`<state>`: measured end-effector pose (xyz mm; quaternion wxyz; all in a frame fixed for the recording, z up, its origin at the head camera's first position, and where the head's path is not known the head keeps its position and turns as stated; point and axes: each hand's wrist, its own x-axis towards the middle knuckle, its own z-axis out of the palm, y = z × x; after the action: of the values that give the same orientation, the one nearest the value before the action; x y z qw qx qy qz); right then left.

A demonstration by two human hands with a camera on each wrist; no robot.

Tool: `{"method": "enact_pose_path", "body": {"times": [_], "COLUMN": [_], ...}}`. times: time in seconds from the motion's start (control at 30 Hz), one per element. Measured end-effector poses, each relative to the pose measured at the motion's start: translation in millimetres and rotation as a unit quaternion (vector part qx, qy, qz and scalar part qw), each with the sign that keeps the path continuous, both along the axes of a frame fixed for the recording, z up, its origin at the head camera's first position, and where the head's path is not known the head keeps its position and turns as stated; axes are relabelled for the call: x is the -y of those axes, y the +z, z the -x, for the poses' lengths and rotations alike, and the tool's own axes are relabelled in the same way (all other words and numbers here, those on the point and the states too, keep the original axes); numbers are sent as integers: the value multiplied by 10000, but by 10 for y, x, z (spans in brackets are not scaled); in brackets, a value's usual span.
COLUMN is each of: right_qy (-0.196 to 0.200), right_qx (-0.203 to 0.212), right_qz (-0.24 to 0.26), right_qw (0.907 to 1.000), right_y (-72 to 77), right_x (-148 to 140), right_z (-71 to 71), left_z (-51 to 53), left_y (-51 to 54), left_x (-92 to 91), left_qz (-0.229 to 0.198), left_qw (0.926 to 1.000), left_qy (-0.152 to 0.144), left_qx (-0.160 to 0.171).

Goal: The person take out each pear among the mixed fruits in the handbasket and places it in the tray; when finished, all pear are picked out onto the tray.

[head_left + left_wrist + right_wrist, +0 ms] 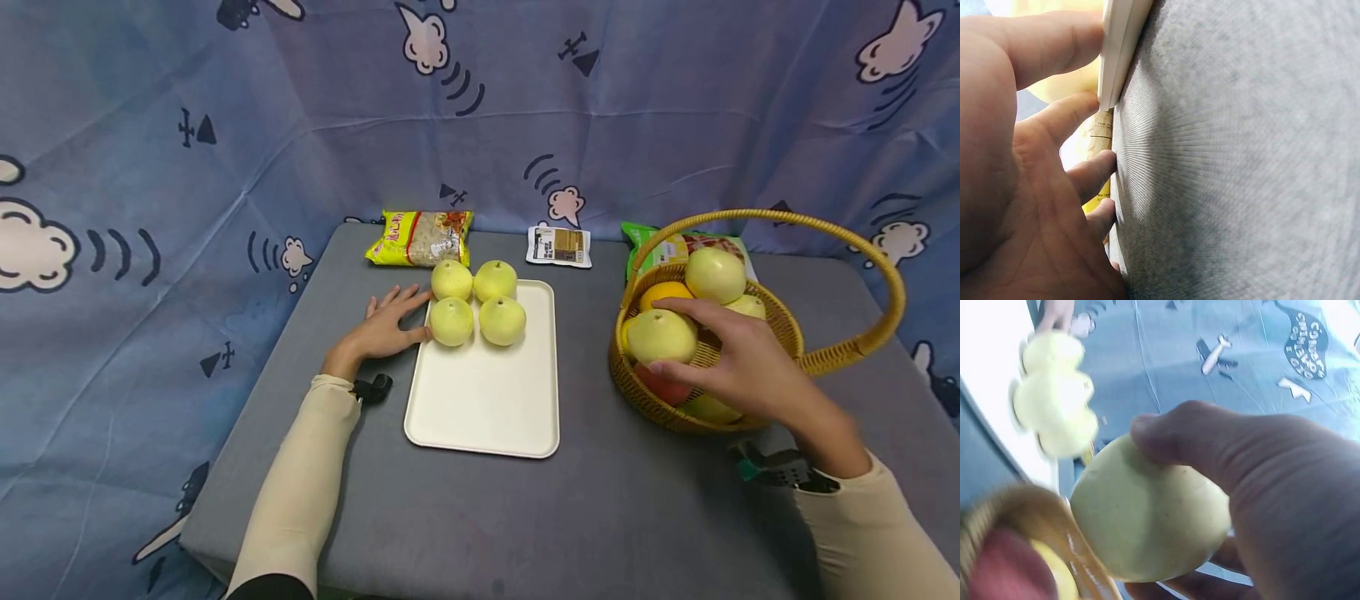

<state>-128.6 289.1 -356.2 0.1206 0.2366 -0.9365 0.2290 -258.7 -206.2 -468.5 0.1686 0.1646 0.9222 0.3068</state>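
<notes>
My right hand [738,358] grips a pale green round fruit [662,337] over the left part of a wicker basket [652,408]. In the right wrist view the thumb and fingers curl round that fruit [1150,509]. On the back half of a white tray [487,400] sit several similar fruits [502,321] in two rows. My left hand [382,329] lies at the tray's left edge with its fingers spread; in the left wrist view the thumb and forefinger of the hand [1041,144] touch the tray's side [1124,50].
The basket also holds an orange fruit [666,293], a red fruit [663,385] and more green ones [716,275]; its tall handle [892,292] leans right. Along the back lie a yellow packet [420,238], a small white packet [558,247] and a green packet [637,237].
</notes>
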Motion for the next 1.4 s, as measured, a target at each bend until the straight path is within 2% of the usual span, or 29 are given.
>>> {"method": "enact_pose_path", "body": {"times": [0.2, 0.33, 0.5, 0.63, 0.73, 0.87, 0.9, 1.1, 1.13, 1.3, 1.4], "right_qy": [512, 762, 1187, 1491, 1585, 1723, 1769, 1956, 1969, 1995, 2018], "right_qx": [342, 655, 974, 1213, 1331, 1488, 1514, 1635, 1666, 1798, 1740], "right_qz": [291, 422, 723, 1046, 1154, 1303, 1345, 1501, 1531, 1762, 1767], "right_qw": [9977, 9940, 9855, 9758, 9715, 9650, 9632, 9552, 9540, 9470, 9475], "right_y": [-94, -181, -290, -369, -431, -531, -560, -716, -739, -844, -905], "right_x": [352, 579, 862, 1070, 1217, 1409, 1456, 1728, 1771, 1978, 2085], "right_z": [32, 74, 157, 231, 277, 342, 361, 463, 475, 509, 525], "left_z": [-2, 8, 78, 61, 30, 22, 43, 22, 0, 62, 73], "left_y": [13, -2, -124, -89, -24, -6, -38, -5, 29, -85, -115], "left_x": [-10, 2, 52, 42, 21, 15, 30, 40, 27, 53, 62], "left_qz": [46, -82, -270, -316, -248, -159, -162, -273, -284, -271, -326], "left_qw": [10000, 9999, 9995, 9994, 9996, 9998, 9998, 9996, 9995, 9996, 9994], "left_qy": [-70, -90, -140, -131, -113, -91, -100, -110, -100, -101, -112], "left_qx": [29, 36, -54, -5, 56, 69, 35, -1, 26, -47, -59]}}
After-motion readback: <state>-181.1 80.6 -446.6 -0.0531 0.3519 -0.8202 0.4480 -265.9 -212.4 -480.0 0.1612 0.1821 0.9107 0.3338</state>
